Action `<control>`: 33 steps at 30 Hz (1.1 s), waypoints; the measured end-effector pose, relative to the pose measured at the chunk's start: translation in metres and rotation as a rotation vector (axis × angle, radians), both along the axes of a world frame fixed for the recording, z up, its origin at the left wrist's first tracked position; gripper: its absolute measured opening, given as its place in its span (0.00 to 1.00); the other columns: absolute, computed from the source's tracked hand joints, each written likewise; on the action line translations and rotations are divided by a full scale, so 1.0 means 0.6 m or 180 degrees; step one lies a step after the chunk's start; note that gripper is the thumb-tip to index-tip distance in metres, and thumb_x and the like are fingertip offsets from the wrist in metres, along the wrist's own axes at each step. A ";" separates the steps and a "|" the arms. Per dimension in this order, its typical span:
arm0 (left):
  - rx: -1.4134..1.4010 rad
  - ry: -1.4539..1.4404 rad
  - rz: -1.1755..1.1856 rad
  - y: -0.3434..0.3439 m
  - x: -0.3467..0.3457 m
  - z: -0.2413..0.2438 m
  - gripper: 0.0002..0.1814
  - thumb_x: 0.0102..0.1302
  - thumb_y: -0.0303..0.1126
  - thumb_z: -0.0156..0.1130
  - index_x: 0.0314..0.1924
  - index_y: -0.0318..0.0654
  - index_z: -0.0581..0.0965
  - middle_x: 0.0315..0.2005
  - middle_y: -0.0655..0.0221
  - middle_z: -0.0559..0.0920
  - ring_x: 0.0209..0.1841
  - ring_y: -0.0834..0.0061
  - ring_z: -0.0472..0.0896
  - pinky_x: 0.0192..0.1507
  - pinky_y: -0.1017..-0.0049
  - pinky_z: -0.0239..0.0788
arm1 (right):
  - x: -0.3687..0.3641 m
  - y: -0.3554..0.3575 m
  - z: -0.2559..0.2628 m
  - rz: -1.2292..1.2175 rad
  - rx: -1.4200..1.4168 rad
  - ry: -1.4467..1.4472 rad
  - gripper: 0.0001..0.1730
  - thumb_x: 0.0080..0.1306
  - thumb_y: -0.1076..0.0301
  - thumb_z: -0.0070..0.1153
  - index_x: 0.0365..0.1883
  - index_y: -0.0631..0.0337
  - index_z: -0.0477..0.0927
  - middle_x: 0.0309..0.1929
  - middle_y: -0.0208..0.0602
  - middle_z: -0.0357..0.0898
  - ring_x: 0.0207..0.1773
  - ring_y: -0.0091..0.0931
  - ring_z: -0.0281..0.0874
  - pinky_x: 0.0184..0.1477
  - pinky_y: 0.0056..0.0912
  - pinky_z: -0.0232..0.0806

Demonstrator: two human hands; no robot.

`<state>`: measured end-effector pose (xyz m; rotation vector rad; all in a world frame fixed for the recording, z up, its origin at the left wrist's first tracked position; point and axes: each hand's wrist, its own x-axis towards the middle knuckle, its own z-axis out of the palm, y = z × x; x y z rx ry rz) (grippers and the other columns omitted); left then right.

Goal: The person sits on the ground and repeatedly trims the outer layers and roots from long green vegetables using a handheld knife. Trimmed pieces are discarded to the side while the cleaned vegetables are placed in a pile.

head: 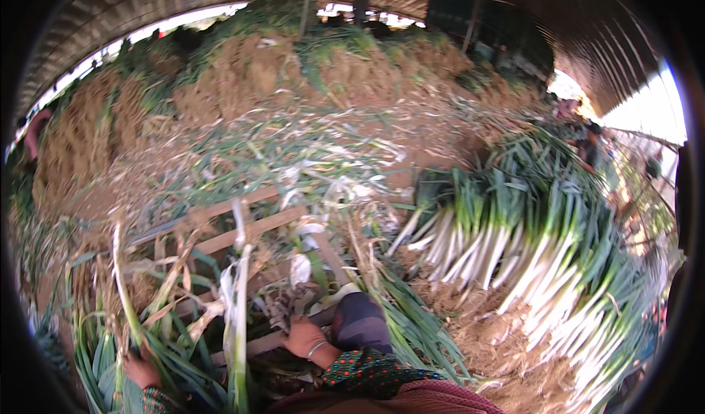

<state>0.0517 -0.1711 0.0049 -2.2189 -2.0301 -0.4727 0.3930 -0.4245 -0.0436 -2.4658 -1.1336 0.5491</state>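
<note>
My left hand is at the lower left, its fingers around the green leaves of a leek whose pale end points up and away. My right hand, with a bangle at the wrist, is curled beside a clump of dry husks; whether it grips them is hidden. Between the hands another pale leek stands nearly upright, with loose, torn skin on its side. Wooden slats lie under and beyond the hands, strewn with withered leaves. My knee is just right of my right hand.
Trimmed leeks lie in a long curved row on the right. Unpeeled leeks with soil-brown roots form a high bank at the back. Leaf scraps cover the ground between. A person is at the far right, another at the left edge.
</note>
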 end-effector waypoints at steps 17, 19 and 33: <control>-0.1580 -0.2361 -0.2336 0.003 0.102 0.041 0.19 0.48 0.26 0.67 0.42 0.29 0.76 0.33 0.59 0.82 0.36 0.69 0.80 0.39 0.69 0.70 | 0.028 -0.011 -0.043 -0.0083 0.0500 0.0277 0.36 0.57 0.47 0.56 0.47 0.76 0.70 0.41 0.61 0.77 0.46 0.48 0.76 0.50 0.44 0.68; -0.1405 -0.2215 -0.2220 -0.080 0.096 0.130 0.18 0.49 0.26 0.67 0.42 0.30 0.76 0.33 0.60 0.82 0.35 0.70 0.80 0.38 0.69 0.71 | 0.012 0.003 -0.033 0.0094 0.0449 0.0306 0.38 0.57 0.45 0.55 0.46 0.77 0.70 0.40 0.60 0.78 0.44 0.48 0.77 0.49 0.45 0.68; -0.2371 -0.1531 -0.1438 -0.193 0.165 -0.002 0.34 0.46 0.47 0.69 0.46 0.25 0.73 0.38 0.46 0.80 0.43 0.53 0.80 0.48 0.65 0.69 | -0.124 -0.105 0.197 0.1696 0.0349 0.0524 0.26 0.64 0.51 0.50 0.41 0.73 0.73 0.34 0.63 0.76 0.40 0.51 0.76 0.45 0.48 0.68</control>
